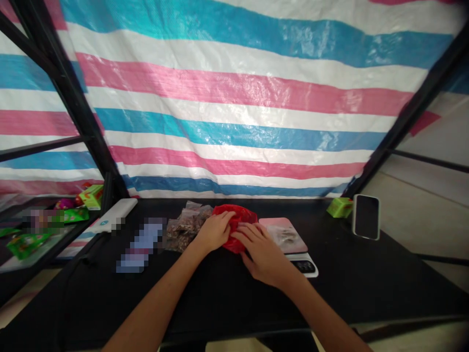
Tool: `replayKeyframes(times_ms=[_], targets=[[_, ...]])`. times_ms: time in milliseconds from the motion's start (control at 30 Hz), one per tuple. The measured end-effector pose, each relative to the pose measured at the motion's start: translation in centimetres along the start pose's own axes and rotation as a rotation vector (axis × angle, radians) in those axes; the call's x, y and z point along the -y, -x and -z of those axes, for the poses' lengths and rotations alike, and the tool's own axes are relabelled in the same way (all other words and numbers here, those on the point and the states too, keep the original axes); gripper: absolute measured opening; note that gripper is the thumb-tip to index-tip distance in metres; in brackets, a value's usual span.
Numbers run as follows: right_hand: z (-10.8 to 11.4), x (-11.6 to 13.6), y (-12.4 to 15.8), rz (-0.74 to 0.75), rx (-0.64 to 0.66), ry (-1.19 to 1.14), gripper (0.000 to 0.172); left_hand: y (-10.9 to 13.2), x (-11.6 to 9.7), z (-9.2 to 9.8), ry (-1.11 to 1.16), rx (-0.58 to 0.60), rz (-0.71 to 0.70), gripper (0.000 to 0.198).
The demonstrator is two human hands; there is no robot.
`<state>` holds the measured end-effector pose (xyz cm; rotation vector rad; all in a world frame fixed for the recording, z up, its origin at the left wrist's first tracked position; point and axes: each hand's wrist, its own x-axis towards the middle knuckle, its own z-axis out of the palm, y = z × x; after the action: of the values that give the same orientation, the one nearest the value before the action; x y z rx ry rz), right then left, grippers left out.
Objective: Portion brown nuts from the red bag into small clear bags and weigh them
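Observation:
A red plastic bag (pixel 240 211) lies crumpled on the black table between my hands. My left hand (pixel 215 231) grips its left side, fingers curled over the edge. From the right, my right hand (pixel 261 252) holds the bag too, its fingers bent over the front; the fingertips are partly hidden in the red folds. Just left of the bag is a pile of small clear packets (pixel 183 227) with brown contents. To its right stands a white digital scale (pixel 311 266) with a pink tray (pixel 274 224), and a clear plastic bag (pixel 286 235) with small contents lies on it.
A phone (pixel 366 217) stands upright at the right by a green box (pixel 340 208). At the left lie a long white device (pixel 113 215) with a cable and a blurred-out flat item (pixel 142 247). Black frame posts and a striped sheet (pixel 234 107) bound the back.

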<state>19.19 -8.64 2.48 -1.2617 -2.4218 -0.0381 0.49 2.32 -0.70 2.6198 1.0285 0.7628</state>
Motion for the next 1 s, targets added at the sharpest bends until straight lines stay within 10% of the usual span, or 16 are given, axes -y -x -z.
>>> replayKeyframes(times_ms=[267, 467, 733, 867, 1000], targets=[[-1.2, -1.6, 0.1, 0.004, 0.065, 0.058, 0.026, 0.2, -0.8, 0.6, -0.093, 0.089, -0.229, 0.056], [0.2, -1.5, 2.5, -0.027, 0.083, 0.002, 0.03, 0.8, -1.4, 1.0, -0.166, 0.156, 0.002, 0.025], [3.8, -6.1, 5.6, -0.168, -0.185, -0.15, 0.068, 0.9, -4.3, 2.1, -0.243, 0.119, 0.087, 0.032], [5.1, -9.4, 6.7, -0.236, -0.123, -0.2, 0.074, 0.9, -4.1, 2.1, -0.067, 0.17, -0.189, 0.054], [5.3, -9.9, 7.2, -0.255, -0.004, -0.27, 0.083, 1.2, -3.2, 1.1, -0.139, 0.243, -0.046, 0.065]])
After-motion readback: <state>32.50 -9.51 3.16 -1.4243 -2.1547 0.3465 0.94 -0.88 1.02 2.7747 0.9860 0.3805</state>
